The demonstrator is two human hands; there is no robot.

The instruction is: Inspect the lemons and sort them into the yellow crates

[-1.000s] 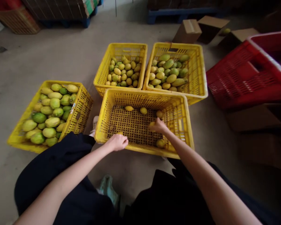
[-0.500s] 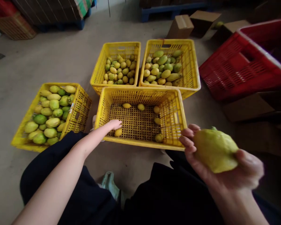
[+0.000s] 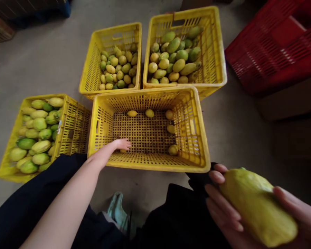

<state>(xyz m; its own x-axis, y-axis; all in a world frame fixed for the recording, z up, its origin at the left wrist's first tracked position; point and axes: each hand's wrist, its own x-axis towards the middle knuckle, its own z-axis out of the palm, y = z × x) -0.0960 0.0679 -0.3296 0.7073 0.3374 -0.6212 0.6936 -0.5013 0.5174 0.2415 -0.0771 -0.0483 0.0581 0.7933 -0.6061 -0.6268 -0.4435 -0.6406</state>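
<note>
In my right hand [image 3: 238,211] lies a large, bumpy, yellow-green lemon [image 3: 259,207], with the fingers on its left side and the thumb on its right. My left hand [image 3: 123,144] is inside the front yellow crate [image 3: 147,163], low near its left front corner, palm down with fingers stretched out. Part of a small yellow lemon [image 3: 123,150] shows just under that hand; whether they touch, I cannot tell. Along the crate's far side and right side lie several more lemons [image 3: 149,113], spaced apart on the perforated floor.
Two yellow crates stand behind, the left one [image 3: 84,81] with small lemons and the right one [image 3: 220,65] with larger greenish fruit. A fuller yellow crate [image 3: 75,128] sits at left. A red crate [image 3: 269,45] and cardboard [image 3: 292,100] are at right.
The view has tilted down and closer to the crates. My right hand has moved lower right with the large lemon, which is turned lengthwise. My left hand's fingers are straighter, over the small lemon.
</note>
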